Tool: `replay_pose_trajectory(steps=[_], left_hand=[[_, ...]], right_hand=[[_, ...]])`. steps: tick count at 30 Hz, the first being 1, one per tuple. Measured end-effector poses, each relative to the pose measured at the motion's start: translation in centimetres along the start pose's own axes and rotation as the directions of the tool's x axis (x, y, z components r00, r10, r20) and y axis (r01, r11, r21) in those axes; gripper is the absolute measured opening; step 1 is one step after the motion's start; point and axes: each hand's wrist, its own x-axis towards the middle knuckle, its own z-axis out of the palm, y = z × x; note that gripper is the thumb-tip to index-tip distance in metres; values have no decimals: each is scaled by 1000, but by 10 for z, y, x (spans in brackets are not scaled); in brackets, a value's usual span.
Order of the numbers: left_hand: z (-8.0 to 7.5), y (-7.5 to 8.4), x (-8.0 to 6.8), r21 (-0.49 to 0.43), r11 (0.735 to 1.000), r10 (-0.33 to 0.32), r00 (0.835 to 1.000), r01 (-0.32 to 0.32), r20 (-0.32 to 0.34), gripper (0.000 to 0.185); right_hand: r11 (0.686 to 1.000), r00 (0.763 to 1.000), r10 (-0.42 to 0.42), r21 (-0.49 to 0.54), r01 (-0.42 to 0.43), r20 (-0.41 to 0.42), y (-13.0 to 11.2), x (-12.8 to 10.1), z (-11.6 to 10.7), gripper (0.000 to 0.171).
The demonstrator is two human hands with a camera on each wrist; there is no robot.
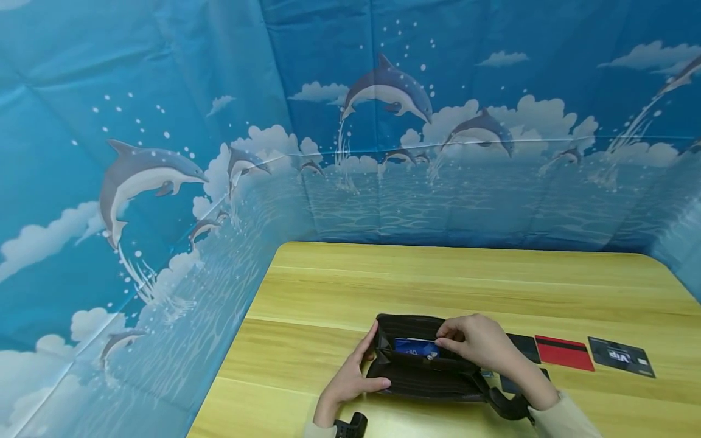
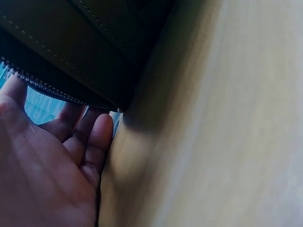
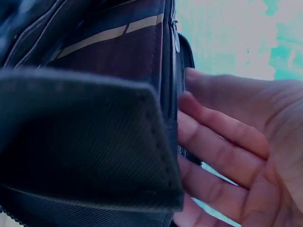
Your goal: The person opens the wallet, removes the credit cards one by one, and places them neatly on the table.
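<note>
A dark zip-around wallet (image 1: 427, 386) lies spread apart on the table, its inner pockets facing up. My left hand (image 1: 350, 377) holds its left end, thumb on the near flap and fingers along the side. In the left wrist view, fingers (image 2: 99, 135) bend against the zipped edge. A blue card (image 1: 415, 347) stands partly out of the wallet's middle. At that card's right corner, my right hand (image 1: 476, 340) pinches with thumb and index finger. The right wrist view shows its fingers behind the zipped divider (image 3: 170, 90); the card is hidden there.
Right of the wallet lie a red card (image 1: 564, 353), a black VIP card (image 1: 621, 357) and a dark card (image 1: 523, 347) partly behind my right arm. Another dark card (image 1: 509, 385) shows below that arm. A black strap (image 1: 506, 406) hangs off the wallet's right end.
</note>
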Motion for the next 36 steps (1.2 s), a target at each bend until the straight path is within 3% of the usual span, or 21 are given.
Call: replay_pose_trajectory(steps=[6,22,29,36], left_hand=[[-3,28,-3,5,1000,-9,1000,9,28,101],[-1,29,-3,-8,1000,-20,1000,21,23,103],[-1,28,-3,-20,1000,-10,1000,10,17,103],[-2,28,-4,-31,1000,-5,1000,5,23,103]], right_hand=[[998,999,-16,-66,19,47,-1,3,3,7],[985,997,-16,-169,29,80,1,6,4,24],[969,980,-145,-181,168,134,2,11,-3,30],[940,976,-195,-267,213,95,11,16,6,32]])
